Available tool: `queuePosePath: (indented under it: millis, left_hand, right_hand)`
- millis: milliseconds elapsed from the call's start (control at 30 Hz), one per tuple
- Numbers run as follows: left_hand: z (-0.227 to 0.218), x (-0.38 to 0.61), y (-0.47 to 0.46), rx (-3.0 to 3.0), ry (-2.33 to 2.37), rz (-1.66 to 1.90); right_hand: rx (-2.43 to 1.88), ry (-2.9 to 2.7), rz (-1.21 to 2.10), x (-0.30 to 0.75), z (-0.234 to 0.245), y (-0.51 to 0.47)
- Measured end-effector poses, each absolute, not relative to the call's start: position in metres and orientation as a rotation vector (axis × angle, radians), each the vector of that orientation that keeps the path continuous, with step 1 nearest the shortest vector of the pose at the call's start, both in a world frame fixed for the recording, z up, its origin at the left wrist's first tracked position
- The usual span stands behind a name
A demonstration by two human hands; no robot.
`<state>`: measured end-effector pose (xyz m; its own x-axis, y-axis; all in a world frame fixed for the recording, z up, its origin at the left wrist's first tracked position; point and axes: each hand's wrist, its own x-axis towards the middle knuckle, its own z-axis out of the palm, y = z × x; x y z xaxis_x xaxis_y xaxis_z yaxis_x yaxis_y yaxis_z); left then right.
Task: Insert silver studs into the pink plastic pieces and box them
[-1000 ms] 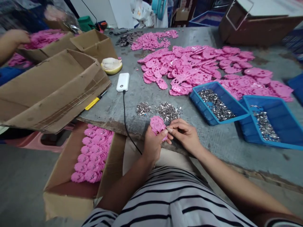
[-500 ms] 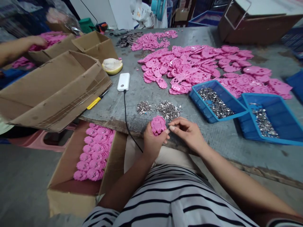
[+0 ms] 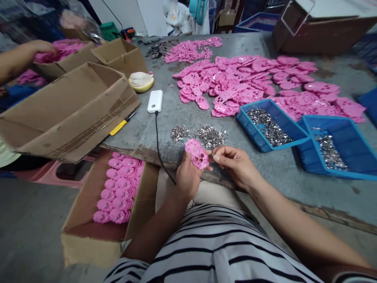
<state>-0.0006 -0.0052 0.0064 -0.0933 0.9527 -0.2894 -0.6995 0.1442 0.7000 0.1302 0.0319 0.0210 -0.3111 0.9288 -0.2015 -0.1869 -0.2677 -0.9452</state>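
Pink piece [image 3: 197,154] is gripped in the left hand [image 3: 187,177] at the table [image 3: 132,137] edge, just below 2 heaps of metal bits [image 3: 209,136]. The right hand [image 3: 237,165] is pinched closed just beside the piece; what is pinched cannot be told.

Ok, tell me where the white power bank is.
In the head view, the power bank lies on the table left of centre, between the cardboard box and the pink pile, its cable running off the near edge.
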Motion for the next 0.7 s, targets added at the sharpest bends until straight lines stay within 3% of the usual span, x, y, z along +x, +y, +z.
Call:
queuePosePath:
  millis: [333,500,700]
  left_hand:
    - [0.001,-0.013,-0.016,0.529,0.671,1.409]
    - [-0.001,-0.008,-0.014,0.635,0.716,1.537]
    - [0.000,-0.003,-0.014,0.713,0.781,1.600]
  right_hand:
    - [-1.077,-1.158,1.597,0.128,0.023,0.026]
    - [-1.107,-1.303,1.351,0.124,0.021,0.022]
    - [-1.108,-1.318,1.432,0.119,0.020,0.019]
